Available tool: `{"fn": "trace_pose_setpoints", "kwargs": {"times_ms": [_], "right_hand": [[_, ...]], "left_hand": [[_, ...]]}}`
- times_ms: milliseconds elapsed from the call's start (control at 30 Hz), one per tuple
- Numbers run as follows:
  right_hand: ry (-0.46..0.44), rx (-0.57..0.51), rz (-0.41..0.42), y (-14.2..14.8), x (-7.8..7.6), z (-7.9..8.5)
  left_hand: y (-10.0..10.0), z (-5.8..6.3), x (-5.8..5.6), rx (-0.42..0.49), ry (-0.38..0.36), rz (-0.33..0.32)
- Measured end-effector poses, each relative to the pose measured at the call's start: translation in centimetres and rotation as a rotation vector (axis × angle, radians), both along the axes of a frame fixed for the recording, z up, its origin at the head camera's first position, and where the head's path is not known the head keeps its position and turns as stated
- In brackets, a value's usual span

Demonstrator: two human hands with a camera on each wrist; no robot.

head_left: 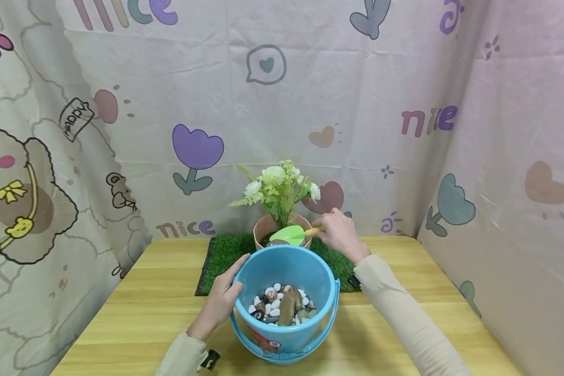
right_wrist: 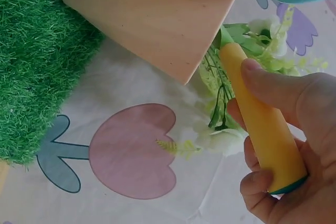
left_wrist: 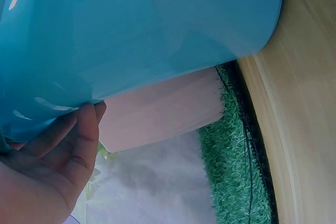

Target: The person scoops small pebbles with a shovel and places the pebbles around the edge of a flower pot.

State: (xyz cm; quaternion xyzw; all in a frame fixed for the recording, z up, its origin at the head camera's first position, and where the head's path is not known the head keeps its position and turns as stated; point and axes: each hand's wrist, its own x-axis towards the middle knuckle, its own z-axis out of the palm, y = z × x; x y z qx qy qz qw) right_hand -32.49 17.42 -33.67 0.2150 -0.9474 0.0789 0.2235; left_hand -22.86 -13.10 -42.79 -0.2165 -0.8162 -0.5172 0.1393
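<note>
A blue plastic bucket (head_left: 285, 271) stands on the wooden table (head_left: 136, 313), with several pebbles (head_left: 284, 304) in its bottom. My left hand (head_left: 222, 298) grips the bucket's left rim, the thumb over the edge; in the left wrist view the left hand (left_wrist: 50, 166) lies against the bucket wall (left_wrist: 136, 30). My right hand (head_left: 339, 235) holds a small scoop by its yellow handle (right_wrist: 260, 124), and the green blade (head_left: 288, 234) hovers over a pink flowerpot (head_left: 265, 225) with a white-flowered plant (head_left: 278, 188). The pot stands on a green turf mat (head_left: 223, 256).
Printed cloth hangs as walls behind and on both sides of the table. The turf mat (left_wrist: 231, 161) lies at the table's back centre, behind the bucket. Bare wood shows to the left and right (head_left: 451, 292) of the bucket.
</note>
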Motion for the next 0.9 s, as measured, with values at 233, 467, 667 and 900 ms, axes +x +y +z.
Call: {"fn": "trace_pose_setpoints", "kwargs": {"times_ms": [233,467,667,900], "right_hand": [[0.12,-0.084,0.015,-0.2,-0.1,-0.2],[0.252,-0.104,0.147,-1.6,-0.7,-0.4],[0.368,-0.098,0.267,-1.9,-1.0,-0.2],[0.425,-0.123,0.279,-1.9,-1.0,0.2]], "left_hand": [[0.0,0.0,0.1,0.003,0.001,0.001],[0.1,0.1,0.1,0.008,-0.01,-0.016],[0.1,0.0,0.1,0.007,0.001,-0.02],[0.0,0.1,0.1,0.02,0.001,-0.004]]}}
